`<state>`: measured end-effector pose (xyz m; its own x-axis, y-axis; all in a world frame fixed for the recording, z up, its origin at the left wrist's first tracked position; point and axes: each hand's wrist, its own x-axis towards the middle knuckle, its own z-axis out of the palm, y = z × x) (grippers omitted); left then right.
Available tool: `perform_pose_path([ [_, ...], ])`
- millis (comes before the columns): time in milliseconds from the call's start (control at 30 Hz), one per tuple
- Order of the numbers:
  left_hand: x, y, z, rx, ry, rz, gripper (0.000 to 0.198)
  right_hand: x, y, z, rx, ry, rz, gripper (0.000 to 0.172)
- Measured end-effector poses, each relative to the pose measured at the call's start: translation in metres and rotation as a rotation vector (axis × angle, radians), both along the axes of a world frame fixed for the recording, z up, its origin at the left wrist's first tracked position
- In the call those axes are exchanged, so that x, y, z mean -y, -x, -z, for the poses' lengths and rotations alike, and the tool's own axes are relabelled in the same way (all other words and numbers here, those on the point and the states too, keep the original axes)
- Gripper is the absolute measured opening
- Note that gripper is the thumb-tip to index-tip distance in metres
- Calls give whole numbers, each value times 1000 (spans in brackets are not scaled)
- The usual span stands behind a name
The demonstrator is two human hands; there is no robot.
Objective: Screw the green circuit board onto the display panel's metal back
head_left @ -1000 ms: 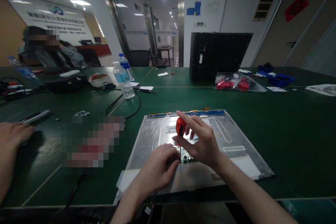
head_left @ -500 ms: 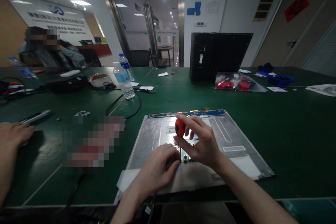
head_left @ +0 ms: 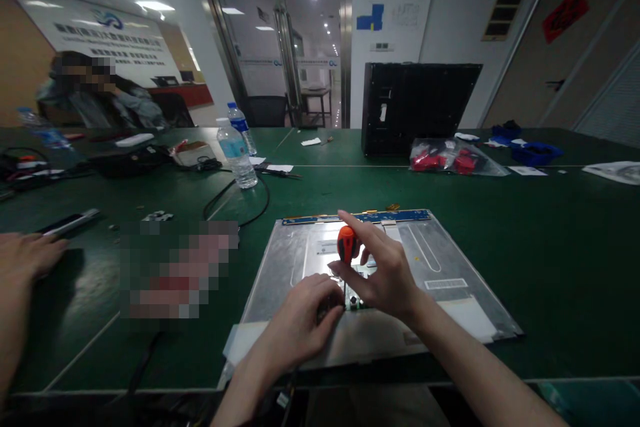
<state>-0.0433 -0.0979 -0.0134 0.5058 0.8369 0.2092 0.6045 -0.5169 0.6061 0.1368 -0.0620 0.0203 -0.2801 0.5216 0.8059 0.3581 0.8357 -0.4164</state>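
Note:
A flat metal display panel [head_left: 450, 260] lies face down on the green table in front of me. My right hand [head_left: 385, 270] pinches an upright screwdriver by its red-orange handle [head_left: 347, 244], its tip set down on a small circuit board [head_left: 356, 300] at the panel's middle. My left hand [head_left: 300, 320] rests curled on the panel just left of the board, fingertips pressed close to the screwdriver's tip. What those fingers hold, if anything, is hidden.
Another person's hand [head_left: 23, 257] lies on the table at far left; a person sits at back left. Two water bottles [head_left: 235, 153], a black cable [head_left: 250, 203], a black monitor casing [head_left: 417, 103], bagged red parts [head_left: 450, 160] and blue parts [head_left: 533, 150] stand farther back.
My right fingers have shifted round the red handle, which turned slightly in place. The left hand and panel have stayed put.

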Motion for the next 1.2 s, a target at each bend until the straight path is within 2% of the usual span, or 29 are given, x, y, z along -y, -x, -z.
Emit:
perform_pose_path([
  [133,0,0,-1,0,-1,-3,11,1,1,1,-45,27,-17,60],
  [267,0,0,-1,-1,0,-6,10,2,1,0,-51,49,-48,57],
  [567,1,-1,-3,-7,-1,-7,12,3,-1,-2,-39,31,-17,66],
  [833,1,-2,-4,-17,12,-13,12,1,0,-2,-49,-4,1,48],
  [1033,1,-1,-4,-5,-3,5,12,3,0,-1,-67,9,-21,63],
  [1200,0,0,-2,-2,-7,13,13,1,0,-1,-57,-21,-10,50],
])
